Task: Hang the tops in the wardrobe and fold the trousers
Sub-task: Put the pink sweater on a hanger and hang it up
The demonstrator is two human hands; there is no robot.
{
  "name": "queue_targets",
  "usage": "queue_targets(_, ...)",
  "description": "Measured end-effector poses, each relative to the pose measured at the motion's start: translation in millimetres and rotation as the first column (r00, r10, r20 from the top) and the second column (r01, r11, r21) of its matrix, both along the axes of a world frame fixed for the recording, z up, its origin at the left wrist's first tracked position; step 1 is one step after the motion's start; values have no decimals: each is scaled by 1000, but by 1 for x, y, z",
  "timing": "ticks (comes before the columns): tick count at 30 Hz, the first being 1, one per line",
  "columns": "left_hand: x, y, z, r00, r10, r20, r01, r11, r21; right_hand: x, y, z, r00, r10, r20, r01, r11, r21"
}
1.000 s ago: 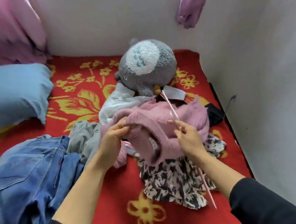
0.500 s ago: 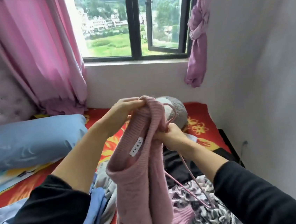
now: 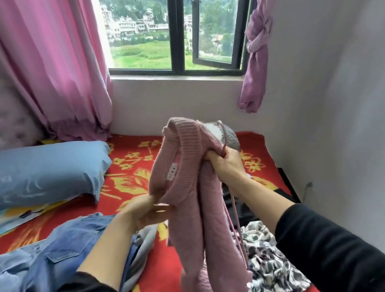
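Above the bed, near its foot-side corner by the wall, a pink sweater hangs between the person's two hands, its long axis running almost straight down, with the hem just over the red cover. The right hand is the higher one, fingers curled tight round a bunched shoulder of the knit and, with it, the top of a thin pink hanger. The hanger's hook pokes up above the knuckles and its arms trail down along the sweater's right side, outside the cloth. The left hand sits lower and to the left, pinching the lower rim of the ribbed collar. The neck opening slants between the two hands, its mouth turned toward the person with the label showing inside. Hanger and sweater lie parallel and touching, so the next move likely needs the hanger swung across to the collar, which the left hand is better placed to hold wide. No wardrobe is in view. Jeans lie unfolded at the left, and a black-and-white patterned garment at the right.
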State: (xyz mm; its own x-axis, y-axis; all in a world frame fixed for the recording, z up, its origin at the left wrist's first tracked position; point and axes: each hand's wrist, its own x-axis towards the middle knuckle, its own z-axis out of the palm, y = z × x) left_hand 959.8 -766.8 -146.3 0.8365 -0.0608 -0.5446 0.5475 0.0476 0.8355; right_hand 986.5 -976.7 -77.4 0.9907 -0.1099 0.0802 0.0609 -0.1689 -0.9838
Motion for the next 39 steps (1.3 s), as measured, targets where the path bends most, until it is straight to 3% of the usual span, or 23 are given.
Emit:
queue_targets(2,20,6,33,972,200,124,-170,961,-219,4,-20,6,997,-80,22,80,997,12)
queue_targets(4,35,8,72,932,278,233,-176,909,-378,5,-36,13,995,-97,40,97,995,3)
queue_targets(9,51,-29,136,908,281,311,-134,897,-421,-5,-59,22,999,-37,22,36,999,30)
queue_targets(12,56,-47,132,904,290,312,-193,932,-308,-10,-74,14,999,-25,-46,24,999,-25)
queue_targets(15,55,-58,102,909,236,345,-250,968,-3,-14,-86,13,991,-105,-79,112,990,91)
queue_targets(17,51,-66,77,911,164,377,-252,948,196,-18,-92,16,989,-130,-71,140,977,158)
queue_targets(23,39,-69,42,910,-42,413,-172,868,467,-24,-88,36,988,-144,47,118,924,364)
queue_targets(28,27,-65,35,922,-77,381,-137,852,504,-23,-67,67,990,-115,86,48,828,559)
queue_targets(33,19,-61,28,936,-46,348,-122,886,447,-23,-45,77,982,-163,97,55,734,677)
queue_targets(39,23,-51,32,944,119,307,-202,945,258,-29,-23,14,980,-193,58,124,805,580)
